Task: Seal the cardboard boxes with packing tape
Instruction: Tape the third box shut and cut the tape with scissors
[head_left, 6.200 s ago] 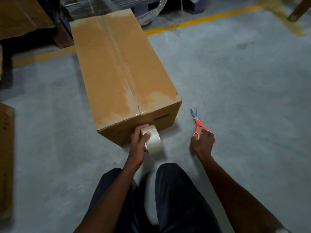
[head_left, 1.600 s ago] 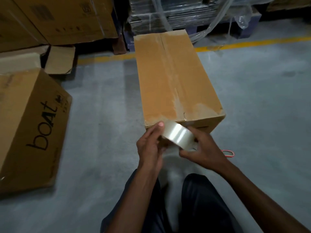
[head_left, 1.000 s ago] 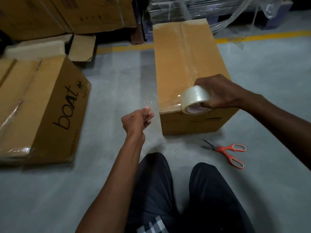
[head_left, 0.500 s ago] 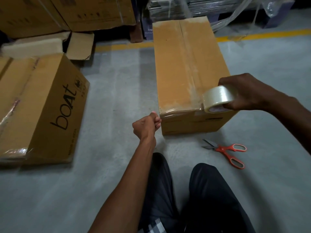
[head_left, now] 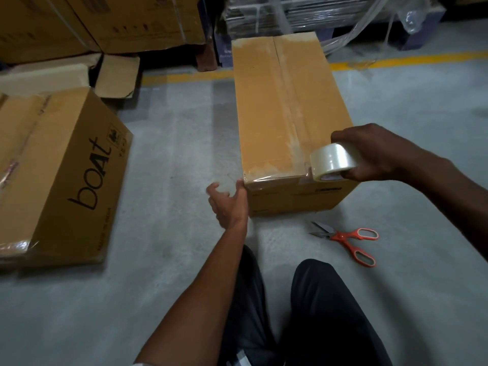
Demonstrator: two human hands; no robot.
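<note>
running clear tape along the near top edge of the long brown cardboard box (head_left: 287, 107) on the floor, my right hand (head_left: 380, 154) grips the clear packing-tape roll (head_left: 333, 161), my left hand (head_left: 229, 204) spread-fingered at the corner; next, probably reaching the orange-handled scissors (head_left: 348, 239).

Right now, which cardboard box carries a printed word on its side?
The box on the left, printed "boat"; the middle box being taped shows no such word.
</note>
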